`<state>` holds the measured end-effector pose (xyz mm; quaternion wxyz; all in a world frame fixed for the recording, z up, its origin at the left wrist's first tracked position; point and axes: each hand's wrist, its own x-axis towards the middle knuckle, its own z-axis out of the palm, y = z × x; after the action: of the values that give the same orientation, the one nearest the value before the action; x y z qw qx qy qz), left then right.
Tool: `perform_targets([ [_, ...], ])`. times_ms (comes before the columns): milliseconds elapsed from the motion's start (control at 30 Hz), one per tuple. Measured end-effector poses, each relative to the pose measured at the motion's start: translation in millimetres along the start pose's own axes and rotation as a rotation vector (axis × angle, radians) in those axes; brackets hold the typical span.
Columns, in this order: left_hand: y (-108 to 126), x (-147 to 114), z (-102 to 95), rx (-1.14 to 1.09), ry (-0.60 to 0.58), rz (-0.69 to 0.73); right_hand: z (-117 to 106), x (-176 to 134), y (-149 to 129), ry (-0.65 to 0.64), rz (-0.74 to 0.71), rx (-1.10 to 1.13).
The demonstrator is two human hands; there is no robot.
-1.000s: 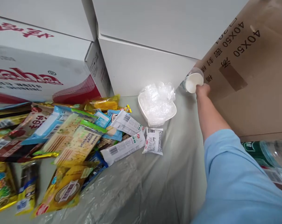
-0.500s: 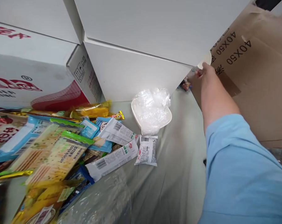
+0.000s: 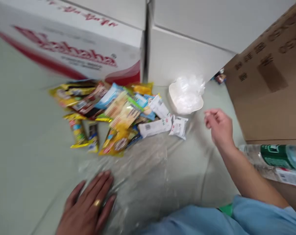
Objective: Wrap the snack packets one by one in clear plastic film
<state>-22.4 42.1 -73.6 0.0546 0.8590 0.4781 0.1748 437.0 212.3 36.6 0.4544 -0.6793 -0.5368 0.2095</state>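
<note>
My left hand (image 3: 89, 202), with a ring on one finger, lies flat and palm down at the lower left, fingers spread. It rests at the edge of a clear plastic bag (image 3: 145, 163) spread over the pale surface. My right hand (image 3: 220, 127) hovers to the right with its fingers curled in; nothing shows in them, though the picture is blurred. Nearest to it are a white bowl (image 3: 172, 98) with crumpled clear plastic (image 3: 188, 93) in it and a small white snack packet (image 3: 179, 127). A heap of wrapped snacks (image 3: 124, 112) lies left of these.
A white and red carton (image 3: 89, 49) and plain white boxes (image 3: 187, 58) stand along the back. On the right rises a brown cardboard box (image 3: 268, 107), with small packets (image 3: 221, 77) in the corner. Plastic bottles (image 3: 275, 156) lie beside my right forearm.
My right hand has come back from the pale object at the white box's edge, toward me. My left hand has come into view. The view has turned left and drawn back.
</note>
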Motion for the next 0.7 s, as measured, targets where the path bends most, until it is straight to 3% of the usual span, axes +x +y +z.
perform_targets([
  [67,7.6,5.3,-6.7,0.016,-0.024,-0.006,24.2,-82.4,-20.1,-0.333,-0.233,-0.104],
  [133,12.9,11.7,-10.2,0.016,-0.047,-0.007,49.4,-149.3,-33.9,-0.582,-0.514,-0.149],
  [233,16.0,16.4,-14.0,-0.001,-0.070,-0.033,78.9,-208.5,-30.9,-0.737,-0.677,-0.387],
  [333,10.9,14.1,-18.4,0.008,-0.074,-0.077,84.5,-226.3,-7.3,-0.713,-0.626,-0.610],
  [467,-4.8,5.2,-22.8,0.035,-0.109,-0.133,62.7,-237.8,17.3,-0.571,-0.470,-0.673],
  [567,-11.3,-4.1,-23.6,0.008,-0.115,-0.124,49.1,-258.0,11.5,-0.533,-0.393,-0.614],
  [700,-4.4,-13.5,-31.9,-0.071,0.045,-0.190,52.4,-279.7,-17.6,-0.619,-0.472,-0.483],
])
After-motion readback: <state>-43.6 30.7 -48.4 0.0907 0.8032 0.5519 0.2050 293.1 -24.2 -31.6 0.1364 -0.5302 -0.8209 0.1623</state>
